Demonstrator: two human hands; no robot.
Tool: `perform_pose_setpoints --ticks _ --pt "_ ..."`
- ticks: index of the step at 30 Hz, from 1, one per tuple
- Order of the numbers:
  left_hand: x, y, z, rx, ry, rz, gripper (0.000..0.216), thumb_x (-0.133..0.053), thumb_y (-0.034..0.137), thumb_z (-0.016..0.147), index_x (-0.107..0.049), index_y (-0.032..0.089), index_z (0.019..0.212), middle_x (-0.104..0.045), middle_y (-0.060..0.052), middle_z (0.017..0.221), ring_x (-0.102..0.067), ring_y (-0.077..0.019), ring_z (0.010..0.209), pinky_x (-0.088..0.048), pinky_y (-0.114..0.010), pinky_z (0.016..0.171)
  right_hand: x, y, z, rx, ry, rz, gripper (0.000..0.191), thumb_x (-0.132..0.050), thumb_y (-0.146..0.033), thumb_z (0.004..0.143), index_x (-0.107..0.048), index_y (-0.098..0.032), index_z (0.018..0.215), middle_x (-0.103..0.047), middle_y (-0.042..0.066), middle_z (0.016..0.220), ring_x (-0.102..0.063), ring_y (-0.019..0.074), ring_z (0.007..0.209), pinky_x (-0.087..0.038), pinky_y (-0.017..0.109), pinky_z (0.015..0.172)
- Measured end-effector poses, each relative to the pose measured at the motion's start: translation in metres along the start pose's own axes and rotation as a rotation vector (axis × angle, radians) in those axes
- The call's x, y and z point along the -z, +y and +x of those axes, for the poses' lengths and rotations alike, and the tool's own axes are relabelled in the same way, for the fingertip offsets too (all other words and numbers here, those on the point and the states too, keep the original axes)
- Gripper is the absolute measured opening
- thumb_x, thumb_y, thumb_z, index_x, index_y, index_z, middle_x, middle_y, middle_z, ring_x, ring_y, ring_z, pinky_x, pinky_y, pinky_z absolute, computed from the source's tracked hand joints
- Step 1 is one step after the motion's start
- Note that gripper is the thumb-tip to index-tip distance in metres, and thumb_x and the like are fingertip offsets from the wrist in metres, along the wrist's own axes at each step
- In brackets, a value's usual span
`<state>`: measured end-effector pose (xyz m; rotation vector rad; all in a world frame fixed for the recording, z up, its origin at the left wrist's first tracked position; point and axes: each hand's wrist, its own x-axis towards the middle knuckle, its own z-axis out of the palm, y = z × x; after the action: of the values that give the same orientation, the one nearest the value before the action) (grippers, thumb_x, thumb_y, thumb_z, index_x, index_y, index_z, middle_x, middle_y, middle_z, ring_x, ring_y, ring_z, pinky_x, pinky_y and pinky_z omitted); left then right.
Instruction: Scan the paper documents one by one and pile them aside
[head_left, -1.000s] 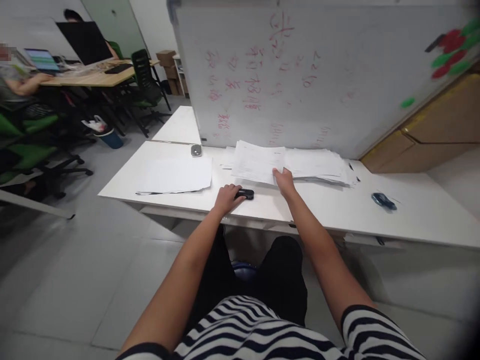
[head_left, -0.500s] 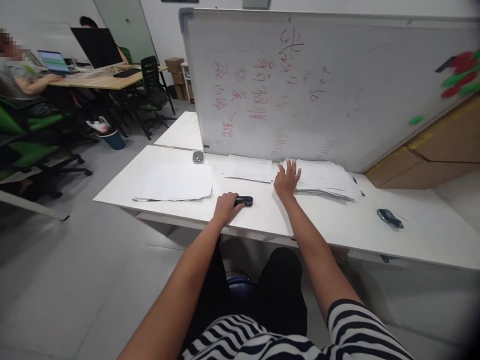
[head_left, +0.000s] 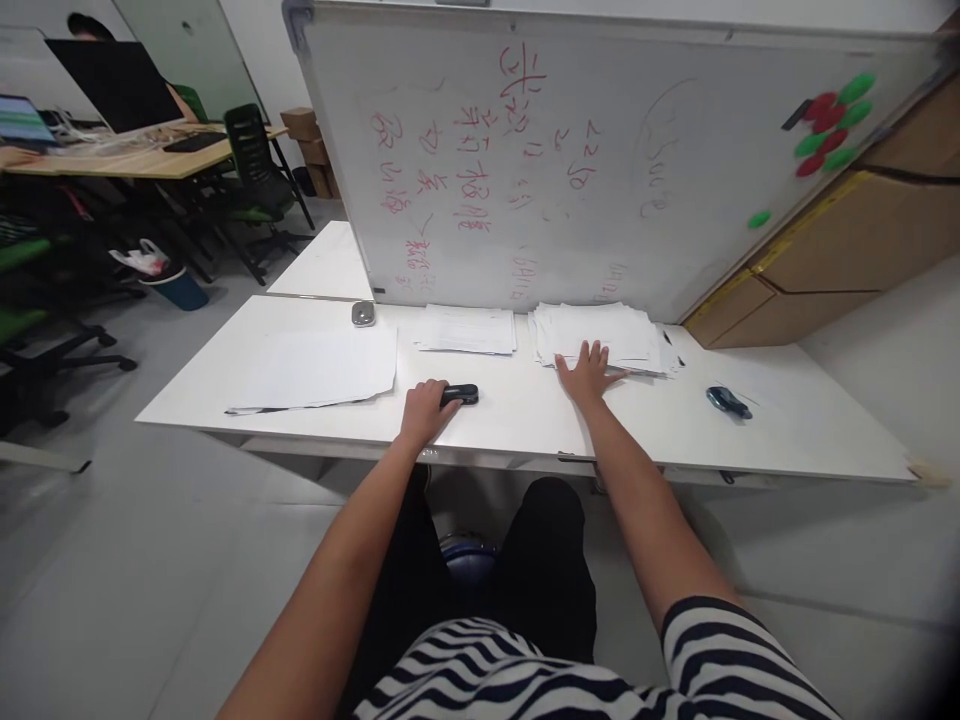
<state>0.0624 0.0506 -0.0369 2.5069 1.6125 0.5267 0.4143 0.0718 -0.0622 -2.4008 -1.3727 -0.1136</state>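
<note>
Black stapler (head_left: 466, 394), slim and longish with a rounded right end and a dull sheen along its top, lies flat on the white table (head_left: 510, 410), near the front edge. Its left end is hidden under the left hand (head_left: 424, 408), whose fingers are closed over it, thumb along the near side.

Right of it, the right hand (head_left: 585, 380) has its fingers spread over the near edge of the right paper stack (head_left: 592, 328). That stack is the thickest of the paper here: white, with sheets fanned out of line and ragged edges showing at the right and front. Any print on it is too faint to read.

Beside it, with a narrow gap between, sits the middle paper stack (head_left: 466, 330), thinner and squarer, its top sheet bearing faint marks. Both stacks lie at the foot of the whiteboard (head_left: 645, 130). Farther left, the left paper stack (head_left: 315, 368) looks blank on top, with a dark line showing under its near edge.
</note>
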Motion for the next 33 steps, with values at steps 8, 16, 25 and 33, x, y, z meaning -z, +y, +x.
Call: perform_pose_setpoints --ticks 8,16,25,33 --pt "-0.0009 0.001 0.001 0.009 -0.003 0.008 0.035 -0.049 0.049 0.088 -0.054 0.022 0.109 -0.061 -0.009 0.101 -0.054 -0.0261 0.095 -0.038 -0.038 0.079 -0.0026 0.0005 -0.0044 0.029 0.122 0.002 0.058 -0.028 -0.05 0.092 -0.039 -0.019 0.14 -0.032 0.016 0.15 -0.02 0.0319 0.139 0.004 0.073 0.101" --pt "-0.0031 -0.0018 0.0017 0.005 0.015 0.019 0.036 -0.049 0.05 0.087 -0.054 0.022 0.109 -0.062 -0.008 0.1 -0.054 -0.0257 0.094 -0.038 -0.037 0.079 -0.004 0.0025 -0.0082 0.041 0.205 0.042 0.044 -0.026 -0.031 0.094 -0.053 -0.022 0.127 -0.048 0.012 0.14 -0.032 0.0291 0.133 0.007 0.074 0.1" --pt "0.0004 0.001 0.0012 0.023 -0.011 0.005 0.036 -0.049 0.049 0.088 -0.054 0.022 0.111 -0.061 -0.009 0.103 -0.054 -0.0259 0.096 -0.038 -0.038 0.08 0.0 0.003 -0.007 0.042 0.138 0.061 0.046 -0.04 -0.039 0.089 -0.049 -0.021 0.131 -0.042 0.014 0.144 -0.027 0.0316 0.134 0.004 0.074 0.101" --pt "0.0008 0.0024 0.0014 0.035 -0.017 0.016 0.037 -0.049 0.05 0.088 -0.054 0.022 0.112 -0.062 -0.009 0.103 -0.054 -0.0266 0.098 -0.038 -0.038 0.082 -0.0068 0.007 -0.0039 0.028 0.194 0.124 0.035 -0.047 -0.029 0.09 -0.057 -0.025 0.124 -0.049 0.01 0.139 -0.03 0.0255 0.132 0.001 0.067 0.105"
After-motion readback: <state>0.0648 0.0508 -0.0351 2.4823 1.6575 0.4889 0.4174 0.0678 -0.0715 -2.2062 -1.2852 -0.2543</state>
